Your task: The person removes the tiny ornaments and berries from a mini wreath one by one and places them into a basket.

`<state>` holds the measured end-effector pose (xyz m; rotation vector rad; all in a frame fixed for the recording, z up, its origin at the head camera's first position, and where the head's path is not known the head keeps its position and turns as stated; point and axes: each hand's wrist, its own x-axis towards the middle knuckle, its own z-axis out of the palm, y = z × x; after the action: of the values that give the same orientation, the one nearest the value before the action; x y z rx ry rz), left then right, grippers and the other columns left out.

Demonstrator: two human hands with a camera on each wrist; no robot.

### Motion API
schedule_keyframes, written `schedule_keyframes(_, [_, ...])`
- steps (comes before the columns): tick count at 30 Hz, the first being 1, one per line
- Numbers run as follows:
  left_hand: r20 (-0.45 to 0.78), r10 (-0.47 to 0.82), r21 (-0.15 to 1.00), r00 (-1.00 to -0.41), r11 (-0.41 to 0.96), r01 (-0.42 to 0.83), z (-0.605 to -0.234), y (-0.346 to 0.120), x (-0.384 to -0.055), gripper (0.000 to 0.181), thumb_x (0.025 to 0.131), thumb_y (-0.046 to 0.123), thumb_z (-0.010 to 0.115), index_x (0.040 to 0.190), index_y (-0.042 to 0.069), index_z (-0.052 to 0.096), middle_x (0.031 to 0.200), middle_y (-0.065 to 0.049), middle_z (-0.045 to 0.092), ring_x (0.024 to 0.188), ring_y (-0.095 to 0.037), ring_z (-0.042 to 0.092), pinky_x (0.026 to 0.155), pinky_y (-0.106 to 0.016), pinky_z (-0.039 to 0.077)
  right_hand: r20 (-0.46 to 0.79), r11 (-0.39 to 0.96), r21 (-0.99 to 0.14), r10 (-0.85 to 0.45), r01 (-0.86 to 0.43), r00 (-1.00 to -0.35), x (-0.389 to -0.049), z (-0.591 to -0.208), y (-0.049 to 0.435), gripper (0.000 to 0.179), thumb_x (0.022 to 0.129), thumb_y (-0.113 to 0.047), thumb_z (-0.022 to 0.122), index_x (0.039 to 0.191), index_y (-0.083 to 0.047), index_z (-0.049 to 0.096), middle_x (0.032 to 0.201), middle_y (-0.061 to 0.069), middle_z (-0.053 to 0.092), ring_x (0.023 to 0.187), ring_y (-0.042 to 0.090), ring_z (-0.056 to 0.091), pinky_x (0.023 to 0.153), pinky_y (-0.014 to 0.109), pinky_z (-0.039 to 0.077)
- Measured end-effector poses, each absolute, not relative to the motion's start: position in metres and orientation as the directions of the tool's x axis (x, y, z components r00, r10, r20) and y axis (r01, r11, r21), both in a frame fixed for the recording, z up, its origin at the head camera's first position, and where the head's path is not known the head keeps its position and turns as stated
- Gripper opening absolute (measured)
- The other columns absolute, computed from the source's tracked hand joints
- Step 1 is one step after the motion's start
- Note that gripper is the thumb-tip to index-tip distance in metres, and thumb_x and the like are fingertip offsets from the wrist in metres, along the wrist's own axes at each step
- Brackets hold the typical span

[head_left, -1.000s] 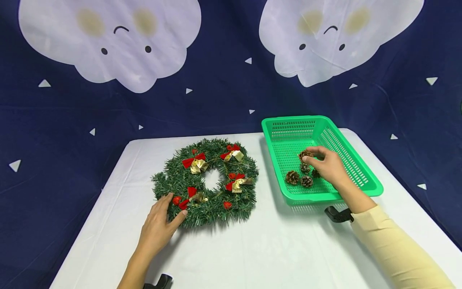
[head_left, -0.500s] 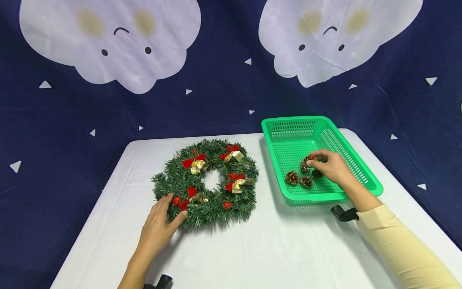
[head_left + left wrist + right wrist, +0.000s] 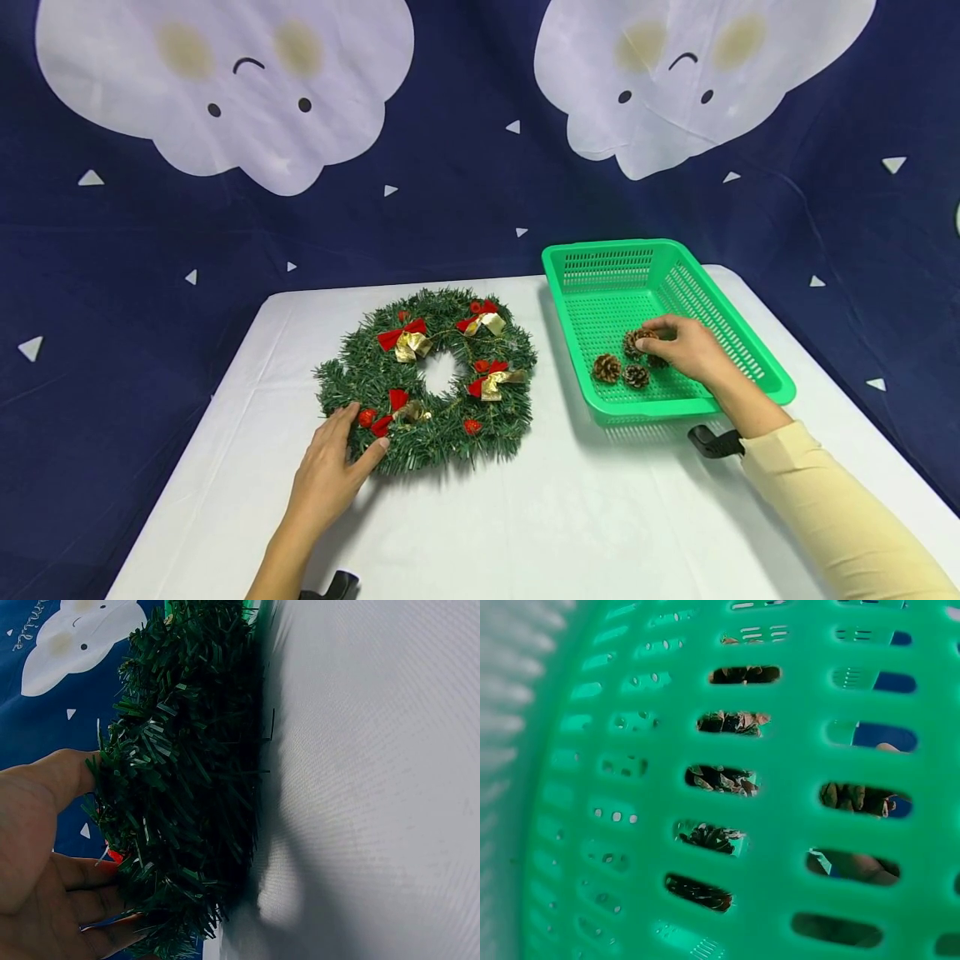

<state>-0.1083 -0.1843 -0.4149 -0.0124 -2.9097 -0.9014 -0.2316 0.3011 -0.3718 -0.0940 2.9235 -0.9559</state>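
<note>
A green artificial wreath (image 3: 450,442) with red-and-gold bows (image 3: 405,339) and red berries (image 3: 367,417) lies on the table, left of centre. At its near left edge my left hand (image 3: 324,471) rests on it with spread, relaxed fingers. The left wrist view shows thumb and fingertips touching the green bristles (image 3: 180,787). Inside a green plastic basket (image 3: 660,409), my right hand (image 3: 690,348) pinches a brown pine cone (image 3: 646,335) low among several others, including one pine cone (image 3: 606,368) at the left. Through the basket's slotted wall (image 3: 791,750), the right wrist view shows only parts of the cones.
A white cloth covers the table (image 3: 525,508). Behind it hangs a dark blue backdrop (image 3: 465,167) with clouds and small triangles. The basket stands at the right with raised walls, apart from the wreath. Black wrist mounts (image 3: 714,442) stick out near both forearms.
My right hand has moved slightly right and lower in the basket with the pine cone, bringing it down among the others. My left hand and the wreath have stayed put.
</note>
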Motion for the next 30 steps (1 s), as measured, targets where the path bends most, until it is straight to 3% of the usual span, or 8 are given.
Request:
schedule_keyframes(11, [0.094, -0.023, 0.566, -0.995, 0.824, 0.035, -0.415, -0.184, -0.108, 0.077, 0.09, 0.051, 0.055, 0.148, 0.006, 0.03, 0.152, -0.024, 0.029, 0.14, -0.042, 0.026, 0.107, -0.066, 0.025, -0.04, 0.817, -0.575, -0.088, -0.049, -0.995, -0.232, -0.372, 0.299, 0.055, 0.091, -0.041, 0.059, 0.131, -0.004, 0.052, 0.13, 0.025, 0.056, 0.118, 0.044, 0.051, 0.084, 0.05, 0.049])
schedule_keyframes(30, [0.102, -0.024, 0.567, -0.994, 0.823, 0.038, -0.416, -0.184, -0.108, 0.077, 0.09, 0.05, 0.056, 0.148, 0.006, 0.03, 0.151, -0.024, 0.029, 0.14, -0.042, 0.027, 0.107, -0.065, 0.026, 0.165, 0.816, -0.558, -0.07, -0.152, -0.984, -0.214, -0.354, 0.275, 0.047, 0.089, -0.042, 0.062, 0.123, -0.009, 0.059, 0.127, 0.017, 0.061, 0.121, 0.042, 0.05, 0.093, 0.058, 0.043])
